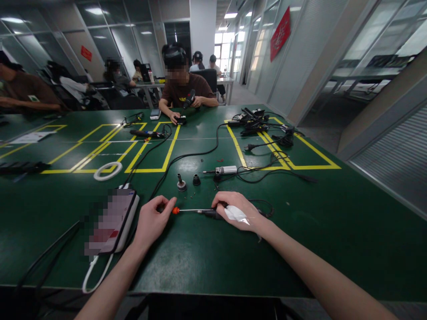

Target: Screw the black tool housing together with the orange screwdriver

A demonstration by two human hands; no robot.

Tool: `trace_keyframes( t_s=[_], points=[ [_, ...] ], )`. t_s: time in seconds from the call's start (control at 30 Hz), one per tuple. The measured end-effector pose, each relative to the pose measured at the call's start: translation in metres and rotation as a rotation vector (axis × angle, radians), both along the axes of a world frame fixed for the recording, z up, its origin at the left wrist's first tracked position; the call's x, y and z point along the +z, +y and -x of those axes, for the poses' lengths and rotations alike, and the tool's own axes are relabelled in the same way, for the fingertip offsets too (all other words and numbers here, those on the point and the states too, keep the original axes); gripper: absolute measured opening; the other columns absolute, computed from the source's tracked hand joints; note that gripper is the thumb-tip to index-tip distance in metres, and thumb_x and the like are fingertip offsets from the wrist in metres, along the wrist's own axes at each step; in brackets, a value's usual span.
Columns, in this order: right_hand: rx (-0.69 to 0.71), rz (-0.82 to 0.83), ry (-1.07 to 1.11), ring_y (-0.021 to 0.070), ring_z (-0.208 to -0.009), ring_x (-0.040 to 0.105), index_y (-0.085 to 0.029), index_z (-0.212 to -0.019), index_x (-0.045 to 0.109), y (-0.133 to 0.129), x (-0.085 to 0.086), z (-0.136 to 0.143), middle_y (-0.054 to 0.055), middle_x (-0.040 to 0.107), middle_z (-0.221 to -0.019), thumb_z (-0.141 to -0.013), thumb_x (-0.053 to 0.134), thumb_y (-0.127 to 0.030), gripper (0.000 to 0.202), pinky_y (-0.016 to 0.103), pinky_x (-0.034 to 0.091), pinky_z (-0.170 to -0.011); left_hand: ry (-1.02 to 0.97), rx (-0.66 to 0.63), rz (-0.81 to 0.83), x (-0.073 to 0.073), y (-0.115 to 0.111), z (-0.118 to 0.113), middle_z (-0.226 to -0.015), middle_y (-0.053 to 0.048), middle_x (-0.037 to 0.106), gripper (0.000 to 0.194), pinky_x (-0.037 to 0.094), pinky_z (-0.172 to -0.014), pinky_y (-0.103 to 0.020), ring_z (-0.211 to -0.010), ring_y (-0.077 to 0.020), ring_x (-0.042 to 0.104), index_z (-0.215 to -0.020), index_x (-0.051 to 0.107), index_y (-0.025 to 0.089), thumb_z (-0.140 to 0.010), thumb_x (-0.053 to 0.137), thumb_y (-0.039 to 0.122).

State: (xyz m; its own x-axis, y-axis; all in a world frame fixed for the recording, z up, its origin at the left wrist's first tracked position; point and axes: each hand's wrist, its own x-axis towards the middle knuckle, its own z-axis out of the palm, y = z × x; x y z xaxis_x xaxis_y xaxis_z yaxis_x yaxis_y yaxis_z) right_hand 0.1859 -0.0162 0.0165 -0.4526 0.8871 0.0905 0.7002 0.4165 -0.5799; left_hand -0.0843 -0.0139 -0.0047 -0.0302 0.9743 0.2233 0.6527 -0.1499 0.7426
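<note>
My left hand (156, 218) is closed around a screwdriver whose orange end (175, 210) shows past the fingertips. Its thin metal shaft (188, 210) points right, toward the metal end of a black tool handle (211, 214). Whether the tip touches it I cannot tell. The fingers of my right hand (238, 212) grip that black handle against the table; a white patch under clear tape is on this hand. Beyond the hands stand a metal nozzle piece (181, 184) and a black cone-shaped cap (196, 180). A silver cylinder with a thin rod (227, 170) lies behind them, among several tiny screws and cables.
A phone (115, 222) on a white block lies left of my left hand, with cables. Behind it is a white tape ring (108, 170). Black tools and cords (255, 122) are piled at the back right. Across the green table (213, 262), a person holds a power drill (189, 99).
</note>
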Motion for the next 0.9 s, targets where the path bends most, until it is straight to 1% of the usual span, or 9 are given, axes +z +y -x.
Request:
trace_keyframes(
  t_s=[0.17, 0.27, 0.43, 0.5, 0.77, 0.9],
  points=[
    [-0.007, 0.02, -0.003, 0.0208, -0.084, 0.07, -0.017, -0.089, 0.075, 0.0001, 0.0007, -0.0002, 0.007, 0.077, -0.093, -0.089, 0.056, -0.011, 0.02, 0.03, 0.05, -0.08, -0.012, -0.009, -0.069, 0.0001, 0.0017, 0.0034, -0.069, 0.001, 0.06, 0.018, 0.043, -0.063, -0.029, -0.065, -0.0187, 0.056, -0.067, 0.057, 0.023, -0.076, 0.058, 0.039],
    [-0.007, 0.018, -0.004, 0.0203, -0.083, 0.07, -0.017, -0.089, 0.075, 0.0003, 0.0006, 0.0, 0.007, 0.077, -0.093, -0.089, 0.055, -0.011, 0.021, 0.03, 0.049, -0.079, -0.038, -0.003, -0.071, 0.0004, 0.0026, 0.0049, -0.072, 0.0, 0.061, 0.014, 0.045, -0.067, -0.03, -0.069, -0.0198, 0.059, -0.068, 0.057, 0.024, -0.074, 0.057, 0.036],
    [-0.009, 0.006, -0.012, 0.02, -0.082, 0.07, -0.017, -0.089, 0.075, 0.0007, -0.0014, 0.0, 0.007, 0.077, -0.092, -0.088, 0.055, -0.011, 0.021, 0.03, 0.049, -0.079, -0.126, 0.018, -0.001, 0.004, 0.003, 0.0021, -0.069, 0.003, 0.059, 0.028, 0.045, -0.061, -0.028, -0.06, -0.0164, 0.051, -0.072, 0.058, 0.023, -0.076, 0.065, 0.05],
    [-0.008, 0.002, -0.012, 0.0202, -0.082, 0.07, -0.017, -0.089, 0.075, 0.0008, -0.0021, -0.0002, 0.007, 0.077, -0.092, -0.088, 0.056, -0.011, 0.021, 0.03, 0.049, -0.079, -0.136, 0.029, 0.012, 0.0047, 0.0031, 0.001, -0.067, 0.003, 0.058, 0.031, 0.045, -0.061, -0.027, -0.058, -0.0156, 0.049, -0.072, 0.058, 0.023, -0.076, 0.066, 0.053],
    [0.005, -0.006, 0.008, 0.0196, -0.081, 0.069, -0.017, -0.088, 0.075, 0.0009, -0.0016, -0.0005, 0.007, 0.077, -0.092, -0.089, 0.055, -0.012, 0.02, 0.029, 0.049, -0.078, -0.118, 0.041, 0.022, -0.0002, 0.0036, 0.0007, -0.061, 0.004, 0.055, 0.041, 0.041, -0.06, -0.026, -0.059, -0.0149, 0.048, -0.064, 0.058, 0.022, -0.079, 0.065, 0.06],
    [0.005, -0.013, 0.011, 0.0193, -0.08, 0.069, -0.018, -0.087, 0.074, 0.0003, -0.0024, -0.0004, 0.006, 0.077, -0.091, -0.089, 0.056, -0.012, 0.02, 0.029, 0.049, -0.077, -0.079, 0.034, 0.034, 0.0004, 0.002, -0.0002, -0.059, 0.003, 0.055, 0.044, 0.04, -0.059, -0.027, -0.059, -0.0157, 0.049, -0.062, 0.058, 0.022, -0.082, 0.061, 0.061]
  ],
)
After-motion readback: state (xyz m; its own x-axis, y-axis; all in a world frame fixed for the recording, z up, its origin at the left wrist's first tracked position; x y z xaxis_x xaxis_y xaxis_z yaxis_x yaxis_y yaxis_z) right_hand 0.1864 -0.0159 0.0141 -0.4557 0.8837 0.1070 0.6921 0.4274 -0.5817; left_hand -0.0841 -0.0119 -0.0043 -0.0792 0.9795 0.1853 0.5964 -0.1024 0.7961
